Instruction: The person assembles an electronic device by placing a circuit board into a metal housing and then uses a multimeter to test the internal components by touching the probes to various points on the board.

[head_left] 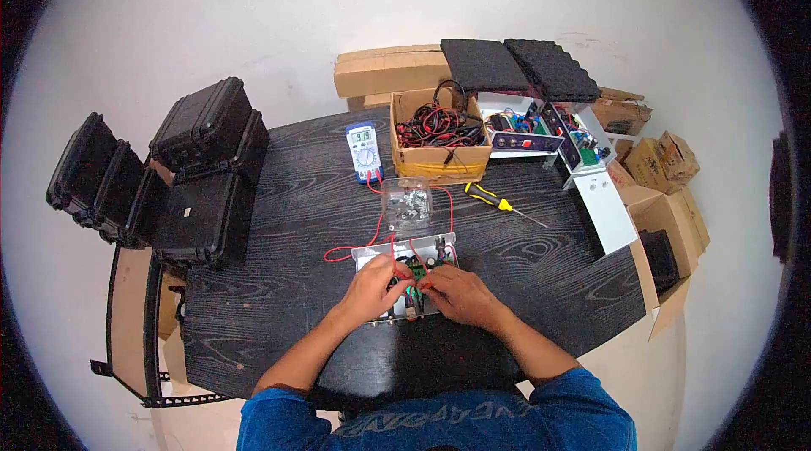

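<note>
An open metal chassis [372, 258] with a green circuit board [417, 270] lies on the dark table near its front edge. Over its left half, my left hand [372, 289] is closed round a red probe whose lead runs up the table. My right hand [463, 295] is closed at the right side of the board, its fingertips on another red piece. Both sets of fingertips are close together above the board, where a green light shows. Further back, a blue and white multimeter [364, 149] reads about 9.19, with red leads plugged in. A clear plastic box [407, 204] stands behind the chassis.
A cardboard box [439, 165] of tangled red and black cables stands at the back. A yellow and black screwdriver [490, 197] lies right of centre. Opened devices [524, 143] are at the back right, black cases [203, 214] at the left.
</note>
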Action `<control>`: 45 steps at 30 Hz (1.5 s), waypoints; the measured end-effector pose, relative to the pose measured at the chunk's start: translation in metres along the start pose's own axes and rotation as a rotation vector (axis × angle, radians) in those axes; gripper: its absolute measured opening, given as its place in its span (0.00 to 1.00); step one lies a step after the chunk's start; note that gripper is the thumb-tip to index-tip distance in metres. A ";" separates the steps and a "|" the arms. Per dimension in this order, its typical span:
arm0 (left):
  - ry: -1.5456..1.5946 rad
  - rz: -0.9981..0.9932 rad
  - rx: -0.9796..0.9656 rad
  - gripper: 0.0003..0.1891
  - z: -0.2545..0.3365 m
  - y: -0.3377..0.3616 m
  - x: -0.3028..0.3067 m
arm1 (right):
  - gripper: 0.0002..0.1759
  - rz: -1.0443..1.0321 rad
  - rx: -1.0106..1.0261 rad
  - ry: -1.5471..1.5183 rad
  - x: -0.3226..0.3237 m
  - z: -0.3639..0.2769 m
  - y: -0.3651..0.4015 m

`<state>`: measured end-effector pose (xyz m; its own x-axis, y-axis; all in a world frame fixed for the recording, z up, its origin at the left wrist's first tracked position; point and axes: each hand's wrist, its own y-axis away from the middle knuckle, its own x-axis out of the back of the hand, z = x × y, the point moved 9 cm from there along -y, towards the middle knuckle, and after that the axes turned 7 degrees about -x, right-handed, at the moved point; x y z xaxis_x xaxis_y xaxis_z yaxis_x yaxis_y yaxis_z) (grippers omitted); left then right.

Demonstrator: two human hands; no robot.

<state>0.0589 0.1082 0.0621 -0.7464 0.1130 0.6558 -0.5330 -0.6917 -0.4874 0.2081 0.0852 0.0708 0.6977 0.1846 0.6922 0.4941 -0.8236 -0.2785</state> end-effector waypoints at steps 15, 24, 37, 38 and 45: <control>0.049 0.025 0.027 0.08 0.000 0.001 0.003 | 0.07 0.022 -0.040 -0.008 0.004 0.001 0.000; 0.013 0.511 -0.070 0.08 -0.004 0.015 0.053 | 0.18 0.493 -0.200 -0.728 0.035 0.064 0.011; 0.074 0.609 0.279 0.24 -0.088 0.038 0.074 | 0.19 0.625 -0.293 -0.134 0.070 0.141 0.007; 0.090 0.587 0.301 0.24 -0.089 0.037 0.072 | 0.18 0.624 -0.222 0.027 0.069 0.137 0.008; 0.183 0.622 0.162 0.12 -0.103 0.041 0.060 | 0.08 0.566 -0.396 -0.130 0.060 0.144 0.007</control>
<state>-0.0485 0.1597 0.0218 -0.9584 -0.2325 0.1653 0.0746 -0.7636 -0.6414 0.3281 0.1679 0.0141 0.8603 -0.2882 0.4205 -0.1721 -0.9406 -0.2925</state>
